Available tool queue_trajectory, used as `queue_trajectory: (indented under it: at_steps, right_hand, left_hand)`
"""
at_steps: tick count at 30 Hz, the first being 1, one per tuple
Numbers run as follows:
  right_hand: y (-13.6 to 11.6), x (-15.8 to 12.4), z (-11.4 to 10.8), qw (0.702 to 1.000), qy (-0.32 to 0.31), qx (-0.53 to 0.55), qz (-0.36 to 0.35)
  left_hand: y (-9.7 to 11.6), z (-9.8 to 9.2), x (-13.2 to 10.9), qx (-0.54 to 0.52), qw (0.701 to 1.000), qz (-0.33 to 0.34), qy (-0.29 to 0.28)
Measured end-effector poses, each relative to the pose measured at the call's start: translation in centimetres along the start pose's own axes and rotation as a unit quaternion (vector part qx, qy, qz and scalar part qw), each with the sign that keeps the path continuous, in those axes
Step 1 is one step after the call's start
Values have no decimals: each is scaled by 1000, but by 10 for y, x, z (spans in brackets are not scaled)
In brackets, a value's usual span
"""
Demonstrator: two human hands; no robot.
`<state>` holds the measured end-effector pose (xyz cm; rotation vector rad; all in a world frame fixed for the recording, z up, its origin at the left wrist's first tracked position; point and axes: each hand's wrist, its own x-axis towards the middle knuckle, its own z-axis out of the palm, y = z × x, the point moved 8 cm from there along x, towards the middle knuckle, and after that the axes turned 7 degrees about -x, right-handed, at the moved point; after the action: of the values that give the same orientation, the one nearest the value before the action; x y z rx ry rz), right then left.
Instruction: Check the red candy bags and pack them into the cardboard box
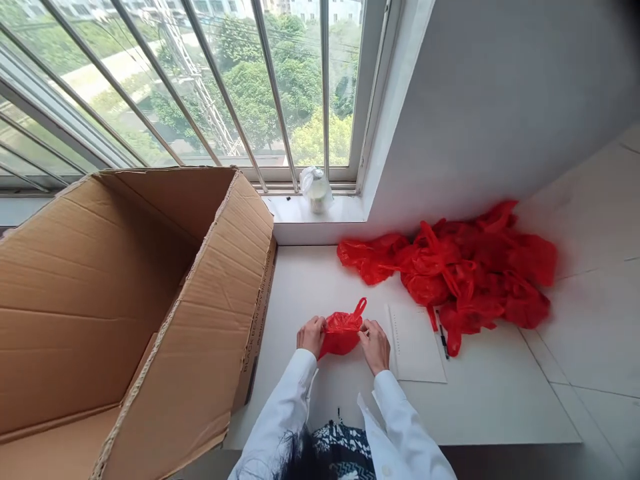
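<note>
A small red plastic bag [342,331] sits on the white table [500,400] just in front of me. My left hand [311,335] pinches its left side and my right hand [375,343] pinches its right side, fingers closed on the plastic. One handle loop sticks up at the bag's top right. White sleeves cover both arms.
A big open cardboard box [125,313] stands at the left. A heap of red plastic bags [465,273] lies at the back right. A white sheet of paper [415,347] and a pen [443,341] lie beside my right hand. A small wrapped container [316,188] stands on the windowsill.
</note>
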<state>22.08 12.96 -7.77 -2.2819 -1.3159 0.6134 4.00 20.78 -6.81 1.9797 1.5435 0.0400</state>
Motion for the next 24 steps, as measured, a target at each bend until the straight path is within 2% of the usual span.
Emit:
queue_trajectory:
  at_steps: [4,6,8,10,12,15,18,20,22,24]
  right_hand:
    - [37,9,-7,999,5,0,53]
    - [56,11,-4,996,-29,-12,82]
    - [63,9,-2,994,-57,-27,88]
    - [51,6,-5,996,-42,-45,58]
    - [20,2,-5,998,-23,-55,-21]
    - [-34,-6,16,985,-78,-82,-134]
    - [-55,-10,36,978,-119,-124,-119]
    - [-56,-12,37,980,-112,-129,-100]
    - [-50,-16,27,991,-74,-80,-78]
    - [-35,-18,9,999,-14,27,-34]
  left_hand:
    - [-35,-17,-2,2,999,-50,22]
    - [-49,-21,-3,2,999,-52,6]
    - [-55,-21,-4,3,999,-35,-15]
    - [-48,-18,-7,7,1000,1,-26]
    - [-32,-11,-10,7,998,52,-34]
    - [-2,9,-16,0,990,127,-60]
    - [12,24,-19,-8,986,150,-73]
    - [12,22,-20,-22,987,144,-63]
    - [6,11,-20,-47,989,135,-40]
    - [-1,-5,-20,-83,989,125,-12]
